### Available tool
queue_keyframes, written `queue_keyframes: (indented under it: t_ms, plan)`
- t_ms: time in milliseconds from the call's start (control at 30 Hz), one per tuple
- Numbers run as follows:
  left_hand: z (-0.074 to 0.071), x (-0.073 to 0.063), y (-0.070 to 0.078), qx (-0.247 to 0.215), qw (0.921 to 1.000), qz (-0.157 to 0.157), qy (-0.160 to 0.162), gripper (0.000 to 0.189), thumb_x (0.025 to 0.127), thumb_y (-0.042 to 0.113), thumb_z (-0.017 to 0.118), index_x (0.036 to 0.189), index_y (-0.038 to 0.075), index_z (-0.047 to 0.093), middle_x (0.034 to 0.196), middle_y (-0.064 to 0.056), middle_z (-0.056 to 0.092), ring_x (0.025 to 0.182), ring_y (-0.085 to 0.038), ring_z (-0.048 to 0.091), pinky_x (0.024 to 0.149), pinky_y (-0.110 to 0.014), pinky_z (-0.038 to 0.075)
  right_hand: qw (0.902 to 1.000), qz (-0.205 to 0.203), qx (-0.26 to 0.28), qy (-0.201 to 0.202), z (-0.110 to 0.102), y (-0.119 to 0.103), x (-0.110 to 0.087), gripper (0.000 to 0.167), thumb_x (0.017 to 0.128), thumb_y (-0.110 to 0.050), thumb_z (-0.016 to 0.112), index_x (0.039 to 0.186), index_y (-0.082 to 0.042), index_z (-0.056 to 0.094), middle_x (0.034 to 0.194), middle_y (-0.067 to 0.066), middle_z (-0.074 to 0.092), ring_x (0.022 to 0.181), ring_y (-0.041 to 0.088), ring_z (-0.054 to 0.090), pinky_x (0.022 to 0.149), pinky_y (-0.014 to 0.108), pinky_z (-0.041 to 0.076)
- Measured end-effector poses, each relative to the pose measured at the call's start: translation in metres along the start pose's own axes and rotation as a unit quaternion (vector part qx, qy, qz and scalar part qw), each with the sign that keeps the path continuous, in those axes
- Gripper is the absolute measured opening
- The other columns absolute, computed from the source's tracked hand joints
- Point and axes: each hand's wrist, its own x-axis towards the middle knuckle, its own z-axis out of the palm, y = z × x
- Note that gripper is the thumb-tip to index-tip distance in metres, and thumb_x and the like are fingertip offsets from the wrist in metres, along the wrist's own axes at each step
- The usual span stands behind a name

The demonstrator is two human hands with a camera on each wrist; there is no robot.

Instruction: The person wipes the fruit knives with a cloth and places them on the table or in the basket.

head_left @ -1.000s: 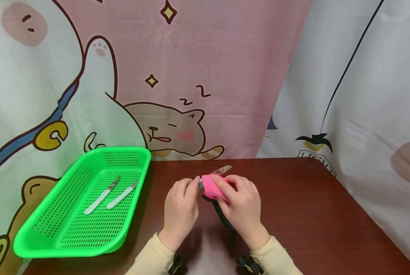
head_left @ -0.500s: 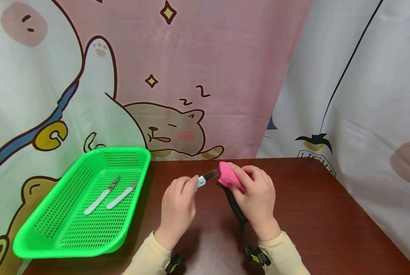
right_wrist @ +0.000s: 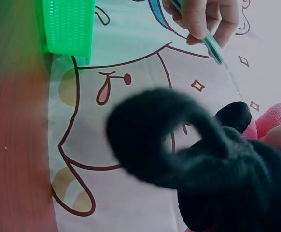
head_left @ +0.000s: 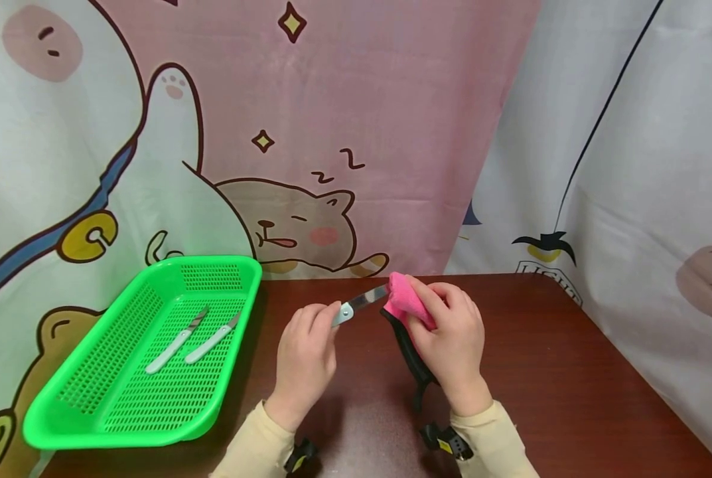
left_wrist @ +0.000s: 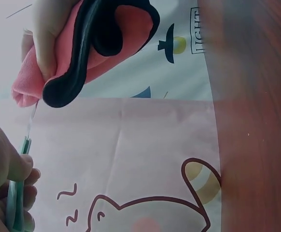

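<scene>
In the head view my left hand [head_left: 304, 355] grips a knife [head_left: 345, 314] by its pale handle, the blade pointing up and to the right. My right hand [head_left: 453, 335] holds a bunched pink cloth [head_left: 407, 297] with black edging, which is folded over the blade's tip. A black strip of that edging [head_left: 411, 352] hangs below the hand. The left wrist view shows the pale handle [left_wrist: 16, 203] in the left fingers and the thin blade running into the pink cloth [left_wrist: 27, 84]. Black edging [right_wrist: 145, 135] blocks much of the right wrist view.
A green plastic basket [head_left: 123, 438] stands at the left of the brown table [head_left: 570, 372]. Two pale-handled knives lie in it, one knife [head_left: 169, 352] left of the other knife [head_left: 212, 340]. A printed curtain [head_left: 391, 133] hangs behind the table.
My right hand has moved right and upward with the cloth, sliding along the blade toward its tip. More blade now shows. The left hand has shifted slightly left.
</scene>
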Motion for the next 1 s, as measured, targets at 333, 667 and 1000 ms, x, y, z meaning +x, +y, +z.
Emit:
queue_keyframes:
  t_ms: [333,667,1000]
  plan:
    - [-0.003,0.002,-0.001,-0.005,0.9999,-0.007,0.008,0.037,0.079,-0.007,0.075,0.114,-0.001,0.064,0.097,-0.014,0.060,0.084,-0.029,0.059,0.070,-0.041,0.054,0.9992,-0.012,0.021,0.032,-0.006,-0.006,0.003,0.037,0.079,-0.015,0.071,0.116,-0.017,0.075,0.094,0.012,0.065,0.085,0.030,0.061,0.073,0.047,0.046]
    - [-0.002,0.000,0.001,-0.002,0.9996,-0.029,-0.004,0.040,0.078,-0.004,0.078,0.115,0.000,0.064,0.098,-0.013,0.061,0.085,-0.028,0.059,0.072,-0.040,0.055,0.9955,-0.086,0.039,-0.009,0.013,-0.035,-0.007,0.032,0.084,-0.027,0.072,0.116,-0.019,0.074,0.093,0.010,0.064,0.079,0.028,0.061,0.067,0.048,0.051]
    - [-0.001,-0.001,0.004,-0.008,0.9991,-0.041,-0.006,0.039,0.079,-0.002,0.079,0.114,0.000,0.064,0.098,-0.013,0.062,0.084,-0.027,0.059,0.073,-0.040,0.056,0.9950,-0.088,0.029,-0.036,0.024,-0.042,-0.011,0.038,0.079,-0.023,0.077,0.117,-0.020,0.074,0.093,0.010,0.063,0.081,0.028,0.061,0.068,0.046,0.052]
